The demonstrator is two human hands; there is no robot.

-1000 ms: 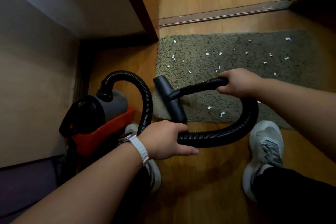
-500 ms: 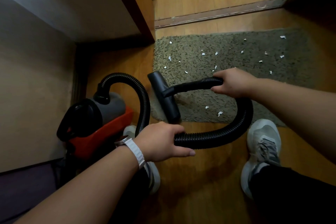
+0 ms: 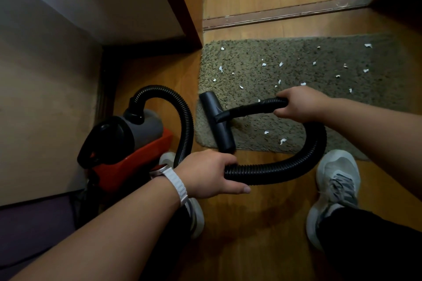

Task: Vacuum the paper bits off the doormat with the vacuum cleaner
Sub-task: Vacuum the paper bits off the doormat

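On the wooden floor point(image 3: 262, 235) by a doorway, I look down at a grey-green doormat point(image 3: 296, 70) lying from 12 to 2 o'clock of the person's feet, its near left corner under the nozzle point(image 3: 217, 124) of a vacuum cleaner point(image 3: 134, 141). The red, grey and black machine sits at 9 o'clock, against a beige wall point(image 3: 45, 109), beside the left shoe. Its ribbed black hose point(image 3: 285, 171) arches up from the body, drops to the left hand point(image 3: 210, 173), then loops right and back round to the right hand point(image 3: 301, 104).

I see the left hand clamped over the hose low in the loop, fingers wrapped over it and thumb stretched along it; a white watch strap point(image 3: 178, 185) circles that wrist. The right hand is closed around the black wand point(image 3: 251, 109) just behind the nozzle, at about 1 o'clock. The two hands are well apart.

The nozzle lies flat on the mat's left end, its long bar running roughly from 11 to 5 o'clock, the near tip reaching the mat's front edge. White paper bits point(image 3: 280, 64) are scattered over the mat, most beyond the right hand toward 12 and 1 o'clock, two just right of the nozzle near the front edge. A few more flecks lie on the floor past the dark threshold strip point(image 3: 285, 12) at 12 o'clock. A grey sneaker point(image 3: 335, 191) stands at 3 o'clock, its toe touching the mat's front edge.
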